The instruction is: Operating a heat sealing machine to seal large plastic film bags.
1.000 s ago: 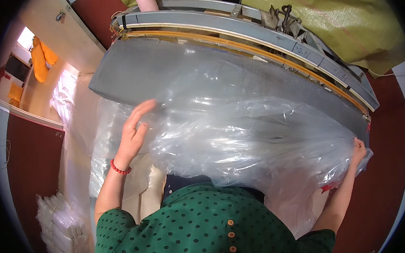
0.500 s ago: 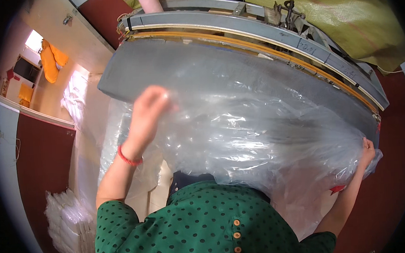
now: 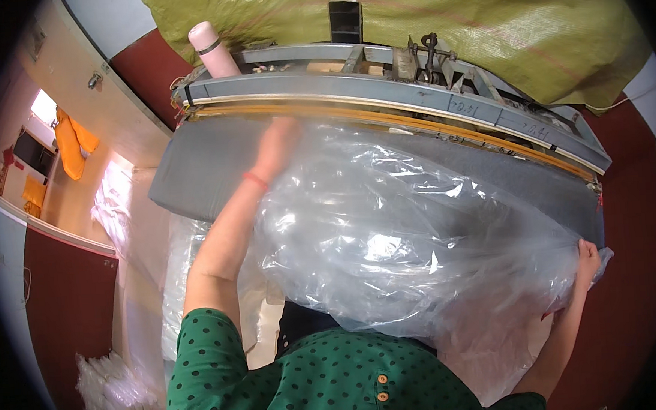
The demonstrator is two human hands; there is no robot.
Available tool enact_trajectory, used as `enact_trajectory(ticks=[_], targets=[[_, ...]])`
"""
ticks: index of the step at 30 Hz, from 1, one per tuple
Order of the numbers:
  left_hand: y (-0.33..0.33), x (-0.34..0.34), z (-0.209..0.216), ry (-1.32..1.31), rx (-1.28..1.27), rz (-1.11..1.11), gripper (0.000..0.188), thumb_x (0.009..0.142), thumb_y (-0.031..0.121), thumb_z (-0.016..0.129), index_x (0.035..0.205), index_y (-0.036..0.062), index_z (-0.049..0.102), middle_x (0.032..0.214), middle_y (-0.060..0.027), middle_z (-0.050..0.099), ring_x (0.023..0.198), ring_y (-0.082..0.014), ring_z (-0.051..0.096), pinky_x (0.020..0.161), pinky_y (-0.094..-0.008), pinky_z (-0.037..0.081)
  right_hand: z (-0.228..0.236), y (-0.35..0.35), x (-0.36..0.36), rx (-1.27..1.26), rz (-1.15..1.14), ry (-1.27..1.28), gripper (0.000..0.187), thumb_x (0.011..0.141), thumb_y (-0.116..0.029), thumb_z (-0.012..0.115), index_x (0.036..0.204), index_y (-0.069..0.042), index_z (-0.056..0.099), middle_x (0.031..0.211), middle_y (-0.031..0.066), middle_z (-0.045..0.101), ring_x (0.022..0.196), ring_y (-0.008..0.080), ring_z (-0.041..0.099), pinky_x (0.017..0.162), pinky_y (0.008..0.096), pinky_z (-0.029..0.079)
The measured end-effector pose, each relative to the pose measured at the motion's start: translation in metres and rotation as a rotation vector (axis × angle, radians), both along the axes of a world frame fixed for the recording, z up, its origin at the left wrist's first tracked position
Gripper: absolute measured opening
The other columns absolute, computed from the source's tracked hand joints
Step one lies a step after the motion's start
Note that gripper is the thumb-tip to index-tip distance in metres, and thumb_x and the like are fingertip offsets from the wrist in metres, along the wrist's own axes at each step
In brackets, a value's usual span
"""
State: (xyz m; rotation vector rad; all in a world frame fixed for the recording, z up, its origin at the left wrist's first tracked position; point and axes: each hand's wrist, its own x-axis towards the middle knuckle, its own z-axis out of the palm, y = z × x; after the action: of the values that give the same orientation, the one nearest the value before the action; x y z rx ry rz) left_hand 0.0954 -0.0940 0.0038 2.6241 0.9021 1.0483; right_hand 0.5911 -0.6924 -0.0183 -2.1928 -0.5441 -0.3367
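A large sheet of clear plastic film (image 3: pixel 379 247) lies in shiny folds over the grey padded surface (image 3: pixel 190 168) of a long bench-like machine, and its near part hangs toward my body. At the far right, my right hand (image 3: pixel 587 260) is closed on the film's edge, fingers pinched together. My left hand (image 3: pixel 278 144), with a red cord at the wrist, is over the far left part of the grey surface, close to the film's upper left corner. Motion smears its fingers, so whether it touches the film is unclear.
Behind the grey surface runs a metal frame (image 3: pixel 276 90) with orange strips along it. A pink bottle (image 3: pixel 213 50) and a dark phone (image 3: pixel 345 22) stand at the back, before a yellow-green woven cover (image 3: pixel 498 37). Stacked clear plastic bags (image 3: pixel 121 390) lie at lower left, near an open doorway.
My left hand has swept away from me and right, toward the orange strips. The film now spreads farther up the grey surface. My right hand keeps its pinch, and the view has shifted slightly.
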Motion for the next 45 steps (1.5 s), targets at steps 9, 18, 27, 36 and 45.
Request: enact_trajectory(ticks=[9, 18, 27, 36, 45], targets=[[-0.035, 0.011, 0.007, 0.041, -0.129, 0.081, 0.012, 0.072, 0.011, 0.064, 0.078, 0.0024, 0.057, 0.073, -0.0125, 0.059, 0.068, -0.0316, 0.057, 0.059, -0.0374, 0.045, 0.013, -0.074, -0.038, 0.122, 0.001, 0.256, 0.016, 0.082, -0.018, 0.061, 0.079, -0.002, 0.061, 0.072, -0.004, 0.052, 0.067, 0.0059, 0.044, 0.064, 0.0193, 0.036], [-0.041, 0.015, 0.014, 0.088, 0.005, 0.114, 0.013, 0.08, 0.014, 0.055, 0.079, 0.0016, 0.054, 0.072, -0.0115, 0.058, 0.068, -0.025, 0.057, 0.061, -0.0357, 0.045, 0.01, -0.048, 0.003, 0.185, -0.079, 0.112, 0.017, 0.081, -0.02, 0.063, 0.08, -0.003, 0.062, 0.075, -0.0031, 0.055, 0.069, 0.0067, 0.046, 0.066, 0.0209, 0.038], [0.012, -0.011, 0.041, -1.089, -1.05, 0.143, 0.016, 0.085, 0.018, 0.046, 0.074, 0.0057, 0.048, 0.067, -0.0033, 0.047, 0.06, -0.014, 0.043, 0.056, -0.0288, 0.038, 0.029, 0.114, 0.034, 0.611, -0.121, 0.194, 0.018, 0.085, -0.022, 0.054, 0.086, -0.004, 0.057, 0.076, 0.0018, 0.056, 0.07, 0.0124, 0.052, 0.064, 0.026, 0.042], [0.067, -0.019, -0.014, -0.691, -0.358, 0.299, 0.019, 0.087, 0.019, 0.051, 0.074, 0.0046, 0.048, 0.061, 0.0023, 0.045, 0.054, -0.006, 0.038, 0.049, -0.022, 0.033, -0.001, 0.209, 0.04, 0.422, -0.046, -0.001, 0.017, 0.082, -0.018, 0.059, 0.078, -0.002, 0.055, 0.064, 0.0012, 0.054, 0.059, 0.0093, 0.049, 0.059, 0.0236, 0.042], [0.075, -0.017, -0.013, -0.691, -0.386, 0.435, 0.012, 0.084, 0.015, 0.051, 0.081, 0.0043, 0.047, 0.067, 0.0, 0.051, 0.058, -0.0058, 0.043, 0.054, -0.0212, 0.038, 0.008, 0.213, 0.039, 0.504, -0.111, -0.002, 0.011, 0.082, -0.014, 0.057, 0.083, -0.003, 0.052, 0.062, 0.0039, 0.053, 0.051, 0.0095, 0.047, 0.047, 0.024, 0.04]])
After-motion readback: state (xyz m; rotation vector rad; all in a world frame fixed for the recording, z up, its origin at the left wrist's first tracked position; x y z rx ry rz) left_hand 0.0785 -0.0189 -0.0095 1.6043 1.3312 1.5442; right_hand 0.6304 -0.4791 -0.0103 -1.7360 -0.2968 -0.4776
